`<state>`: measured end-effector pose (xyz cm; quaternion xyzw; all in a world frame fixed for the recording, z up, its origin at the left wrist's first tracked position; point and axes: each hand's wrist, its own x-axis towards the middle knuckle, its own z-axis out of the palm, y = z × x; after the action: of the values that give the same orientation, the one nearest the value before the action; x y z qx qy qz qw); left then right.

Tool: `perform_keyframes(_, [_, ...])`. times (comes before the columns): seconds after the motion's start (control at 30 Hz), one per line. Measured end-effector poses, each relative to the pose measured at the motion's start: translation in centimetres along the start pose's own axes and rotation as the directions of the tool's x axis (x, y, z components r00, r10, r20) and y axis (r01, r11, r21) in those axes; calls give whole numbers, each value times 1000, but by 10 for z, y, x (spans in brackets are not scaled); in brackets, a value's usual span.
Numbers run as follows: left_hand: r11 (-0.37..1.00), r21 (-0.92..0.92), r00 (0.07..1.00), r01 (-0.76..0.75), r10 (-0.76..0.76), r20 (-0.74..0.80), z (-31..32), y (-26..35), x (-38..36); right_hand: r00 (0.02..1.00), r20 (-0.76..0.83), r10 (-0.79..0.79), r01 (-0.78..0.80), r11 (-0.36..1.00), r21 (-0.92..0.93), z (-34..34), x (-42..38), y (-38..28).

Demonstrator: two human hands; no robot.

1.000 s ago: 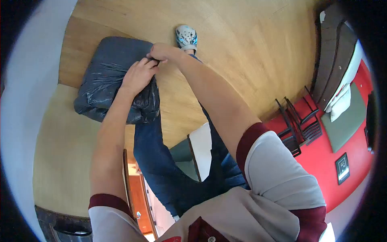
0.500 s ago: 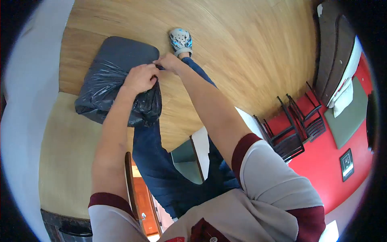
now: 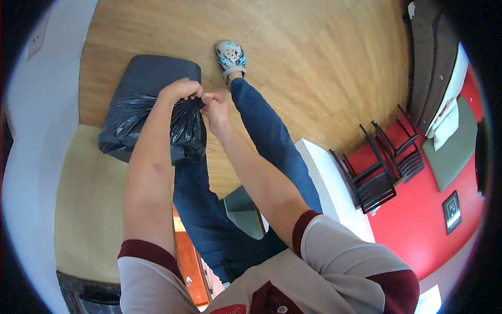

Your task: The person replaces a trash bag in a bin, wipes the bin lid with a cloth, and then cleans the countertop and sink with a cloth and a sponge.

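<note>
A black plastic bag (image 3: 138, 118) covers a bulky, boxy shape, smooth on its far side and gathered into creases towards my hands. My left hand (image 3: 183, 89) is closed on bunched plastic at the bag's right edge. Right beside it, my right hand (image 3: 215, 109) pinches the same gathered plastic between thumb and fingers. The two hands almost touch. What the bag contains is hidden.
The bag rests by a beige padded seat (image 3: 86, 199), over wooden flooring (image 3: 314, 68). My leg in jeans (image 3: 272, 123) and a patterned clog (image 3: 230, 56) are to its right. Black chairs (image 3: 374, 178) stand by a red wall (image 3: 402, 230).
My right hand has moved down and its wrist has turned, so the forearm comes from below. My left hand has shifted slightly up, drawing the plastic into a tighter bunch.
</note>
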<state>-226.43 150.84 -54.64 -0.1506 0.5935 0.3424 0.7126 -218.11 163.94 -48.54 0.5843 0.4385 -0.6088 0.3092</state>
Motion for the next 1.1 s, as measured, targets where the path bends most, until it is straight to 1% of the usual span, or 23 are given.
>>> perform_keyframes(0.03, [999,-30,1000,22,-21,23,-4,3,-1,1000,-8,-20,21,998,52,2,-2,5])
perform_keyframes(0.07, [999,-47,999,25,-24,24,-6,5,-4,997,-21,-72,72,997,0,3,-4,9])
perform_keyframes(0.1, [998,-62,999,29,-28,24,-5,9,-9,982,12,-189,189,972,-140,3,-1,16])
perform_keyframes(0.13, [996,-76,999,36,-34,27,-4,9,-9,954,59,-295,299,915,-271,2,2,24])
perform_keyframes(0.17, [997,-60,998,47,-44,43,-4,7,-8,914,117,-387,401,829,-390,-1,4,33])
perform_keyframes(0.23, [997,-30,995,71,-68,72,-6,-5,1,860,190,-473,491,665,-563,0,5,21])
perform_keyframes(0.27, [996,-76,996,42,-36,85,-6,-11,0,830,234,-506,525,567,-634,0,5,11])
perform_keyframes(0.33, [985,-172,995,-20,37,96,-7,-18,-5,855,250,-455,472,482,-738,5,3,-22])
perform_keyframes(0.37, [991,-81,993,-103,107,47,-6,-20,-8,867,255,-428,444,431,-786,9,1,-38])
perform_keyframes(0.4, [983,14,983,-182,182,7,-2,-20,-11,854,263,-448,476,471,-743,10,1,-44])
perform_keyframes(0.43, [960,113,965,-256,260,-25,2,-18,-14,852,275,-446,478,445,-757,11,4,-46])
perform_keyframes(0.5, [959,175,950,-222,253,-184,15,-13,-19,846,300,-440,482,393,-783,13,9,-48])
perform_keyframes(0.53, [959,203,931,-200,251,-266,18,-13,-23,861,270,-431,470,473,-745,12,9,-43])
perform_keyframes(0.6, [957,175,915,-231,275,-296,20,-14,-31,888,211,-408,439,619,-651,6,12,-32])
perform_keyframes(0.63, [954,164,908,-250,290,-304,21,-14,-31,909,149,-388,397,704,-589,2,17,-21])
perform_keyframes(0.7, [963,120,913,-241,267,-310,22,-16,-28,947,36,-318,301,848,-436,3,20,-2])
perform_keyframes(0.73, [967,99,916,-233,253,-312,23,-19,-27,972,25,-235,230,914,-334,4,20,1])
perform_keyframes(0.8, [960,116,906,-256,280,-317,23,-23,-25,997,32,-64,67,991,-118,4,20,3])
perform_keyframes(0.9, [951,116,905,-287,309,-291,20,-18,-30,993,121,-19,38,986,-161,1,23,1])
perform_keyframes(0.93, [949,110,908,-294,313,-277,19,-15,-34,993,112,-45,78,949,-306,0,27,2])
perform_keyframes(1.0, [953,112,916,-281,301,-264,17,-11,-36,990,105,-99,141,808,-572,1,33,3])
perform_keyframes(1.03, [955,113,920,-275,295,-257,17,-11,-37,966,114,-233,248,697,-673,2,33,6])
perform_keyframes(1.1, [941,157,880,-298,335,-336,20,-25,-21,863,185,-471,396,400,-826,6,32,12])
